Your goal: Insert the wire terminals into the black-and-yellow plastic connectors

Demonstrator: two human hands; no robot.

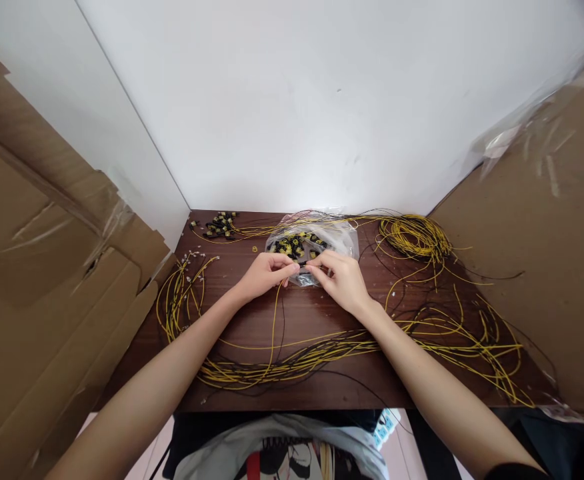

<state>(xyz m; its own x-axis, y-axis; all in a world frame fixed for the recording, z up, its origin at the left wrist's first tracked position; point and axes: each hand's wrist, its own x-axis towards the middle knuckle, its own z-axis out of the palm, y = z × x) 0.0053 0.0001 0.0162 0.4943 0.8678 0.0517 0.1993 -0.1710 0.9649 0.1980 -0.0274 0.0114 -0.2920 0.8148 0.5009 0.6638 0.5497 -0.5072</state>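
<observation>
My left hand (268, 275) is closed in a pinch around a yellow wire (273, 320), which hangs down toward the table with a thin black wire beside it. Facing it, my right hand (341, 279) pinches something small and dark whose kind I cannot tell. The fingertips of both hands almost meet. Just behind them a clear plastic bag (345, 237) lies on the table, with small black and yellow connector-like parts (295, 245) on it.
A wire bundle (292, 367) crosses the brown table (242, 397) in front of me. A coil of yellow wire (415, 237) lies at the back right, more black and yellow parts (222, 225) at the back left. Cardboard sheets (47, 280) stand at both sides; a white wall (292, 120) closes the back.
</observation>
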